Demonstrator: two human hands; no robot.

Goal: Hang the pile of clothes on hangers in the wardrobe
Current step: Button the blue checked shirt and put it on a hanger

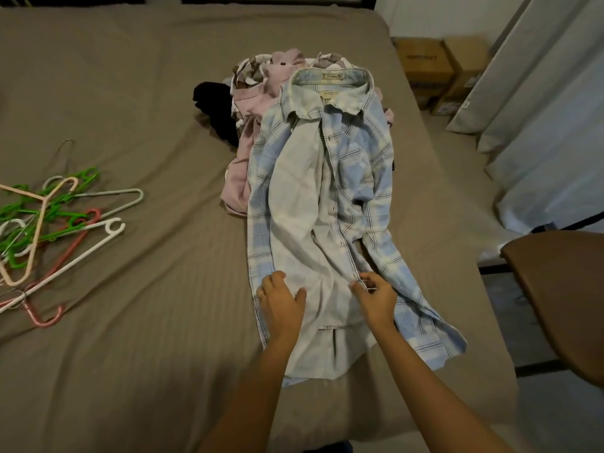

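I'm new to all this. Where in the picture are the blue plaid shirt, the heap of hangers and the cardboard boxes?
blue plaid shirt [359, 158]: head view, on its plaid chest panel.
heap of hangers [42, 223]: head view, on a pale hanger's arm mid-tangle.
cardboard boxes [423, 62]: head view, on the left box's front face.

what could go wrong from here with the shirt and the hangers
1. The blue plaid shirt lies with its collar end over the pink garment, so lifting it may drag that along.
2. The hangers lie crossed in a heap; pulling one could bring others.
3. Only the right hand pinches the shirt's front edge while the left hand lies flat; a pull might bunch the fabric.
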